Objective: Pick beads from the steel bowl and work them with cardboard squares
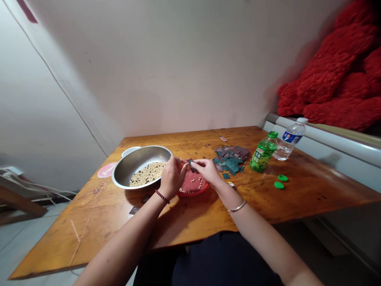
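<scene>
My right hand (206, 170) pinches a small dark square piece (191, 165) between thumb and fingers. Close beside it is my left hand (173, 177), its fingers curled and thumb raised toward the piece; whatever it may hold is hidden. Below both hands sits a shallow red basin (190, 183) with several pale beans scattered inside. To the left, a tilted steel bowl (123, 169) holds many pale beans (149, 172) mixed with dark bits. A heap of dark green and brownish square pieces (230, 159) lies to the right of my right hand.
At the right stand a green drink bottle (263, 153) and a clear water bottle (289, 141), with two green caps (280, 182) nearby. Loose string (97, 190) lies on the wooden table (184, 226) at left. Red fluffy material (333, 79) is piled beyond the right side.
</scene>
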Demonstrator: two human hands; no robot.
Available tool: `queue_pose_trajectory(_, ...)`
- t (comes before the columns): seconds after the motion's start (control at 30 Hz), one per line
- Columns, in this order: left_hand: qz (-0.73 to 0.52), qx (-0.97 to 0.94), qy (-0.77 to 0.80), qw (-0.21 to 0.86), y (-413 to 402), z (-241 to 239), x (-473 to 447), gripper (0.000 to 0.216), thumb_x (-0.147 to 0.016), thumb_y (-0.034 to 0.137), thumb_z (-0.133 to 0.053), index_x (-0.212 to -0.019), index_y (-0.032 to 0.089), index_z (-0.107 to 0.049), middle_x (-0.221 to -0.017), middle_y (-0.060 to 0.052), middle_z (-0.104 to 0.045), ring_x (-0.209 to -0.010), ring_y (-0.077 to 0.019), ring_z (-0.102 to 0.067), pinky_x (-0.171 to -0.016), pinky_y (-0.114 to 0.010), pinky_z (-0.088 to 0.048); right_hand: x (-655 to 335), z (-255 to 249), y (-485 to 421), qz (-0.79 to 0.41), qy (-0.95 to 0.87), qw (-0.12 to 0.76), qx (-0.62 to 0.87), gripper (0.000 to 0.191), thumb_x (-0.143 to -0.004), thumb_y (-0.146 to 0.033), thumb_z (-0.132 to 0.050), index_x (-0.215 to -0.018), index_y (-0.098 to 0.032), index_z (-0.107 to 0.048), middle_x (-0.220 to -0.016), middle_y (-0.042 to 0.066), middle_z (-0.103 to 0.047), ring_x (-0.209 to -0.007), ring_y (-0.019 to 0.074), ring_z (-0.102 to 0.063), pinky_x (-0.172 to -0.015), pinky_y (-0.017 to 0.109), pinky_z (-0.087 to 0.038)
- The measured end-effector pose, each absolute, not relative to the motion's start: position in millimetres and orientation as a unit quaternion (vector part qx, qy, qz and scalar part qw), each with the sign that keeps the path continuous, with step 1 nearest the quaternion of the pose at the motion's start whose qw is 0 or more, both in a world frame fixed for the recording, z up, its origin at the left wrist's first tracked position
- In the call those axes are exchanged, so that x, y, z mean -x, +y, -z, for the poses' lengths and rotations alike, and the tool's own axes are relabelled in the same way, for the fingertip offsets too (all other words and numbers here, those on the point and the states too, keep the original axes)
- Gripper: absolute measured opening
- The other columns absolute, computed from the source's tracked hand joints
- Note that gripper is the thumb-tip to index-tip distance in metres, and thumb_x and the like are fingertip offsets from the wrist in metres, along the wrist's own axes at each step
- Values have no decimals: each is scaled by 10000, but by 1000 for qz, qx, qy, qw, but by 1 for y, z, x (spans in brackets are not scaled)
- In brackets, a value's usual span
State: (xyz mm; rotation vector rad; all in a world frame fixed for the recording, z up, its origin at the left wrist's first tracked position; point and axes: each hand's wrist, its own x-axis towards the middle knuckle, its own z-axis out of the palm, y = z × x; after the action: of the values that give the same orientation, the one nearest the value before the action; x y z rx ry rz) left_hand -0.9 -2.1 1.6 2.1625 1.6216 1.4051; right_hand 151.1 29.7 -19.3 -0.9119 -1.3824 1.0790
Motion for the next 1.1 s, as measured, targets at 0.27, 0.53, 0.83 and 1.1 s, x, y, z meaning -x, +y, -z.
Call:
queue_pose_trajectory(0.27, -424, -726, 541, -4, -1, 1, 1, 185, -816, 363, -542, -845, 213, -437, -764, -4, -578, -640, -129, -529, -593, -258, -388, -150, 19, 29, -477, -579, 546, 373, 319, -707, -427, -635, -746, -122, -721, -656, 43, -681, -575, 133, -583, -558, 238, -453)
queue_pose_trajectory(0.53, -398, -742, 539, -16, -2, 0, 0, 216, -794, 372, -577, -832, 214, -436, -747, 1, -584, -594, -117, -514, -548, -239, -349, -148, 24, 30, -440, -596, 546, 392, 303, -739, -408, -602, -681, -130, -709, -637, 45, -677, -587, 148, -586, -573, 240, -442)
queue_pose_trajectory(0.83, -391, -741, 544, -24, -5, 1, -4, 218, -794, 377, -577, -826, 216, -434, -751, -5, -590, -622, -137, -538, -555, -246, -346, -147, 22, 27, -441, -594, 554, 382, 282, -748, -382, -592, -672, -137, -710, -640, 43, -685, -583, 148, -596, -580, 242, -446)
queue_pose_trajectory(1.1, -398, -724, 562, -37, -4, -2, 0, 199, -820, 382, -541, -857, 212, -444, -757, 1, -598, -617, -126, -542, -547, -238, -351, -147, 19, 26, -466, -580, 551, 378, 228, -714, -322, -601, -731, -134, -731, -711, 58, -717, -636, 164, -631, -604, 256, -472)
